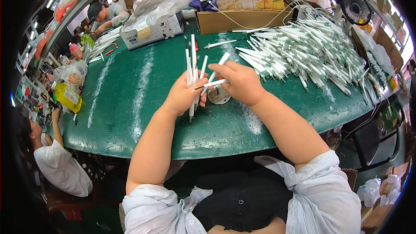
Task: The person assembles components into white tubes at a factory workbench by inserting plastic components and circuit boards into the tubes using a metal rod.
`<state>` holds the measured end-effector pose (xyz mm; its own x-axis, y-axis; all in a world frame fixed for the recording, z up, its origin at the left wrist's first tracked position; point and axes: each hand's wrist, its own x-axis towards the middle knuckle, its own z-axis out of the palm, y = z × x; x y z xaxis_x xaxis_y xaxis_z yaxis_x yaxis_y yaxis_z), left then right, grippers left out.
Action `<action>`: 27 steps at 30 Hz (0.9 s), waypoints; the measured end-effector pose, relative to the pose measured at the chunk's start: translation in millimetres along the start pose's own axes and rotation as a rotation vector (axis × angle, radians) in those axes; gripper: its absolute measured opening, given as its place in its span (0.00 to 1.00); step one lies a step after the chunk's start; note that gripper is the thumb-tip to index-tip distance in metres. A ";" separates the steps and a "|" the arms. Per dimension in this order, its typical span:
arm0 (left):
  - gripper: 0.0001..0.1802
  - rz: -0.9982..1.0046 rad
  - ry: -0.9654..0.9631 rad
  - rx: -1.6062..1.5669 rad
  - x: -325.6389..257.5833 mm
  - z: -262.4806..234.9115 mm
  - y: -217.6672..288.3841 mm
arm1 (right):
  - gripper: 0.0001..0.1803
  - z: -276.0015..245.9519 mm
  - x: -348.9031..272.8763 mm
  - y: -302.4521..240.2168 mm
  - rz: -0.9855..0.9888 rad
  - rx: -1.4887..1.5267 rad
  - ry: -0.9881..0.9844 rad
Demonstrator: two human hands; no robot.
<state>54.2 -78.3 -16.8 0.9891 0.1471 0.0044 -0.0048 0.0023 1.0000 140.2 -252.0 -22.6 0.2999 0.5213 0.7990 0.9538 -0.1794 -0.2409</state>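
Observation:
My left hand (184, 95) is closed around a bundle of white pens (192, 67) that stand up out of the fist, tips pointing down below it. My right hand (240, 82) pinches a single white pen (212, 83) held crosswise, its dark tip touching the bundle. Both hands hover over the green table (130, 104), just above a small round white roll (219, 96) lying on it. A large heap of white pens (303, 47) spreads across the table to the right of my right hand.
A long cardboard box (242, 19) and a white carton (151, 32) with plastic bags stand at the table's far edge. A black fan (354, 6) sits at the back right. One person works at the far left corner, another sits low at the left.

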 end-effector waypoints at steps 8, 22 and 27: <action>0.14 0.538 0.250 -0.229 14.9 -24.8 -6.2 | 0.15 -8.3 4.3 29.5 0.561 0.333 0.057; 0.16 0.173 0.195 0.247 26.1 -23.3 -27.3 | 0.13 1.0 5.2 1.5 0.345 0.282 -0.327; 0.16 0.197 0.183 0.175 22.8 -17.4 -19.9 | 0.13 -0.7 6.7 -2.2 0.331 0.282 -0.331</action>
<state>74.3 -57.8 -36.6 0.9286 0.3038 0.2131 -0.1525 -0.2112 0.9655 140.1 -248.7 -16.3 0.5308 0.7178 0.4507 0.7618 -0.1711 -0.6248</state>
